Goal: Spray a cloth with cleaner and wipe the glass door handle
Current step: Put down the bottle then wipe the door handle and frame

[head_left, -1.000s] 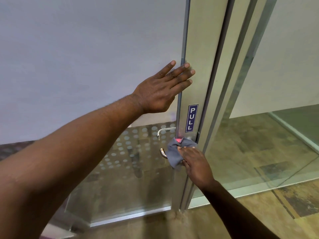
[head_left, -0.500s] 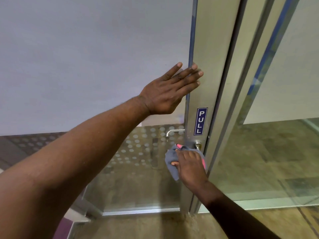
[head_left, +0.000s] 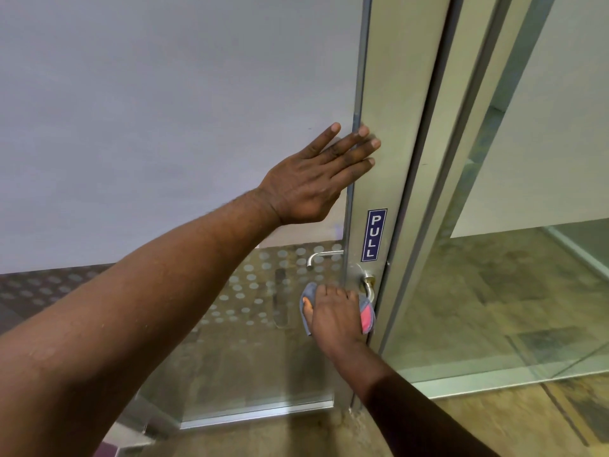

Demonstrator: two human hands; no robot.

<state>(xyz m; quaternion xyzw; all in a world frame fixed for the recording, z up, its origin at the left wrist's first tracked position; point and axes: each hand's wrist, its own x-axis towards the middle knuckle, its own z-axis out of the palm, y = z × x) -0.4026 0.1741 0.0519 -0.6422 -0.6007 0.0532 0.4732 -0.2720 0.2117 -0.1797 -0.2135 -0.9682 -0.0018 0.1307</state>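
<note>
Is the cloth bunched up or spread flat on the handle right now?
Bunched. The grey-and-pink cloth is wadded under the right hand, gripped around the lever handle; only its edges show.

Frosted glass wall (head_left: 164, 110), mottled floor (head_left: 494, 291)

Handle (head_left: 368, 285) mostly hidden: only neck at metal stile shows, lever lost under cloth (head_left: 366, 316) and right hand (head_left: 336, 316). Cloth itself largely covered, grey edge and pink patch peeking out. Right-hand fingers curl out of sight behind cloth. Both forearms cut by bottom and left edges. Second handle (head_left: 321, 257) behind glass, far end hidden by stile.
</note>
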